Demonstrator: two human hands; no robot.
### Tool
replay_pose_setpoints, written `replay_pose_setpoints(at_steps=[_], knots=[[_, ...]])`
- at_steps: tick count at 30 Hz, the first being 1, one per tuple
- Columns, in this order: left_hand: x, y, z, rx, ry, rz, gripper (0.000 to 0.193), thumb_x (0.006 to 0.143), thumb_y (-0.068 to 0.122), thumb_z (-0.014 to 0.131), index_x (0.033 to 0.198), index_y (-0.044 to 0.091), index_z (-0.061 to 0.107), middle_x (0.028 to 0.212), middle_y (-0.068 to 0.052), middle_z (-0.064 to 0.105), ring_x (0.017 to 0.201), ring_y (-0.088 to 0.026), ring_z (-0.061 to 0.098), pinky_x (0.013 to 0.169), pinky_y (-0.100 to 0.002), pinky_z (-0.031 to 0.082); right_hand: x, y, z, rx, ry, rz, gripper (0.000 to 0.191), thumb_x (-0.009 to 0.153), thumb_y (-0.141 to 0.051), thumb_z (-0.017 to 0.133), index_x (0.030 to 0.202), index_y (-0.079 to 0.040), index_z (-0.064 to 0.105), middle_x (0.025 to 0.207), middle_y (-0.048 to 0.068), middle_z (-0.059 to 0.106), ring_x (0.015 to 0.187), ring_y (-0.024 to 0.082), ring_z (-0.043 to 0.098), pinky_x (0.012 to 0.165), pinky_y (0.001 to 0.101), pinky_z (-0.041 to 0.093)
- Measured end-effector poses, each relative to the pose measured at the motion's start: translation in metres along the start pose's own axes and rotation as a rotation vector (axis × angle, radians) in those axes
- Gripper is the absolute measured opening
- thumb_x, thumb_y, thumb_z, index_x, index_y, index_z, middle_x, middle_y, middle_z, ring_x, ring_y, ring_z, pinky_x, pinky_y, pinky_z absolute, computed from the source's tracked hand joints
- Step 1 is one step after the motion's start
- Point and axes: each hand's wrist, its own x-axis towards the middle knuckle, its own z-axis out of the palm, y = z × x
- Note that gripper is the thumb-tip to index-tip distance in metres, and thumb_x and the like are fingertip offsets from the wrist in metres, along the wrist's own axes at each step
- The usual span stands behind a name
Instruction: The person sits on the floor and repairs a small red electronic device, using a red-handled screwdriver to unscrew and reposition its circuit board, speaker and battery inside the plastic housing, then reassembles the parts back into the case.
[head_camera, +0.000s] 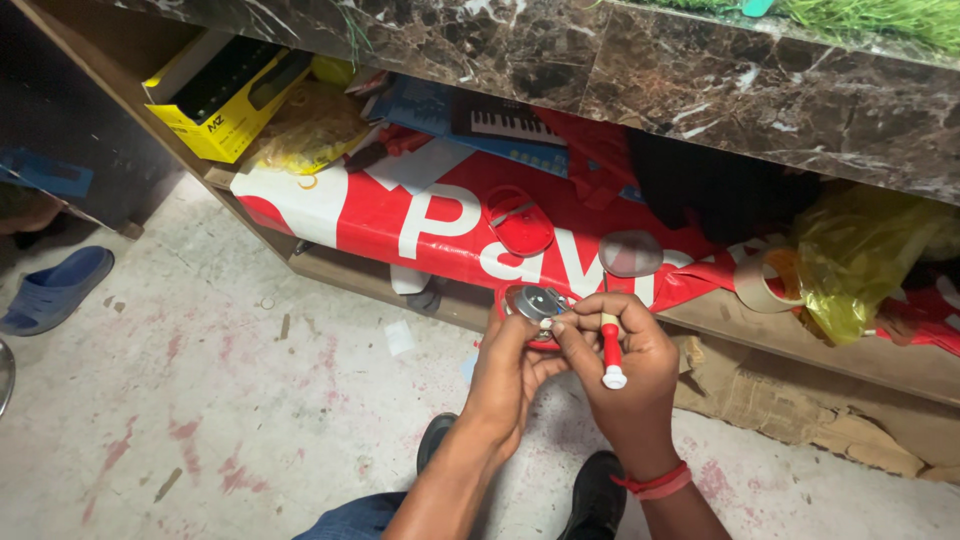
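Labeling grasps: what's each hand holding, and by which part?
Left hand holds a small round red-and-metal part by its rim. Right hand grips a red-handled screwdriver around the handle.

A wooden shelf (790, 345) carries a red-and-white banner (420, 215) and, apparently, tape roll (757, 281).

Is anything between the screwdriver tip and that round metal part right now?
Nothing visible. The right hand holds the red-handled screwdriver directly against the round metal part, which the left hand holds; only the person's own fingertips crowd the contact point.

A shiny metal disc (535, 300), a glossy plastic screwdriver handle (611, 350), a polished marble counter (700, 80), a rough, paint-stained concrete floor (230, 400).
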Motion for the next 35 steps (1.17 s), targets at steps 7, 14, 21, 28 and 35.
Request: replay_pose_setpoints(at_steps=[7,14,21,28,35], knots=[[0.0,0.001,0.003,-0.012,0.034,-0.022,0.035,0.095,0.025,0.044,0.123,0.007,0.052,0.111,-0.014,0.07,0.096,-0.024,0.073,0.085,-0.041,0.057,0.0,-0.002,0.0,-0.016,-0.01,-0.013,0.021,0.087,0.002,0.075,0.106,0.001,0.066,0.092,0.006,0.079,0.076,0.002,0.065,0.066,0.0173,0.053],[0.002,-0.002,0.001,-0.006,0.055,-0.046,0.037,0.097,0.03,0.042,0.121,0.005,0.054,0.114,-0.014,0.07,0.097,-0.024,0.072,0.085,-0.04,0.057,0.0,-0.004,0.0,-0.027,-0.024,-0.012,0.022,0.087,0.001,0.075,0.107,0.0,0.065,0.093,0.006,0.08,0.078,0.002,0.068,0.068,0.0182,0.054],[0.001,0.0,0.004,0.01,0.044,-0.036,0.041,0.099,0.034,0.043,0.125,0.005,0.054,0.113,-0.012,0.07,0.097,-0.022,0.071,0.083,-0.037,0.057,0.0,-0.008,0.001,-0.137,-0.014,-0.068,0.027,0.083,0.0,0.078,0.107,-0.002,0.066,0.096,0.005,0.08,0.078,0.004,0.067,0.071,0.0208,0.057],[-0.001,0.001,0.006,0.144,0.111,-0.01,0.044,0.097,0.036,0.045,0.133,0.012,0.052,0.116,-0.009,0.068,0.101,-0.019,0.069,0.083,-0.035,0.058,-0.002,-0.015,0.004,-0.301,0.019,-0.212,0.023,0.082,0.0,0.078,0.101,-0.002,0.067,0.096,0.007,0.077,0.084,0.011,0.076,0.074,0.025,0.062],[0.001,-0.003,0.004,0.288,0.11,0.044,0.05,0.094,0.032,0.043,0.14,0.014,0.048,0.123,-0.007,0.067,0.106,-0.018,0.066,0.084,-0.035,0.055,-0.003,-0.015,0.002,-0.314,0.011,-0.187,0.02,0.082,-0.002,0.078,0.099,-0.003,0.068,0.093,0.006,0.078,0.079,0.011,0.075,0.07,0.0247,0.061]])
